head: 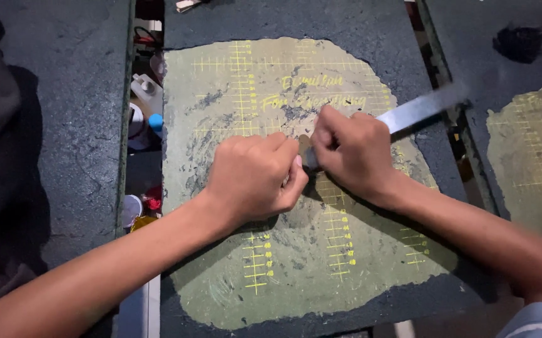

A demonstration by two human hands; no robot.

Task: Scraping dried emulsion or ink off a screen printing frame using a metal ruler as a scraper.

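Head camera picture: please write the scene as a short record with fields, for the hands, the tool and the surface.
left hand: left hand, closed in a fist, pressing down on the mat beside the other hand
right hand: right hand, closed around a flat metal blade
blade: long, pale, pointing up and to the right; motion-blurred
small piece: something small between the hands; too hidden to identify
surface: worn green cutting mat with yellow grid lines
side: second mat at the right edge
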